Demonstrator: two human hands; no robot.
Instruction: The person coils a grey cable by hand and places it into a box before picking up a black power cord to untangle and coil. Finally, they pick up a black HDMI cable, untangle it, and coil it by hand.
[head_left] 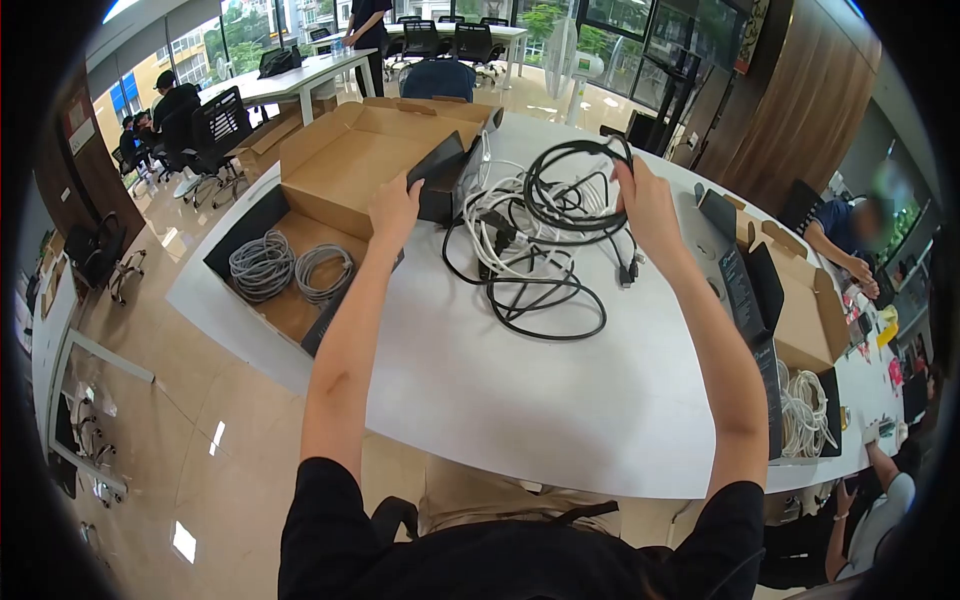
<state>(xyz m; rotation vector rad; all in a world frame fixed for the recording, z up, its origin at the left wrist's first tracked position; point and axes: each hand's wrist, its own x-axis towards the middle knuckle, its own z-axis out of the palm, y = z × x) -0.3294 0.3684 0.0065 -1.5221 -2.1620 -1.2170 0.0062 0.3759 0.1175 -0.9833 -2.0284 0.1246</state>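
Note:
My right hand (645, 200) is closed on a coiled black cable (540, 200), held over a tangle of white cables (490, 215). More black cable loops lie on the white table (520, 400) below the tangle, and a black plug (628, 272) hangs or lies beside it. My left hand (395, 210) is closed at the corner of a black box (440, 175) left of the tangle; its fingertips touch the box edge. Left of that hand, an open cardboard-lined box (290, 312) holds two coils of grey cable (262, 266).
At the right, an open box (800, 300) contains white cable (803, 412). People sit beyond it at the right edge, one with clasped hands (862, 272). A person (368, 35) stands behind the table, near office chairs (420, 40).

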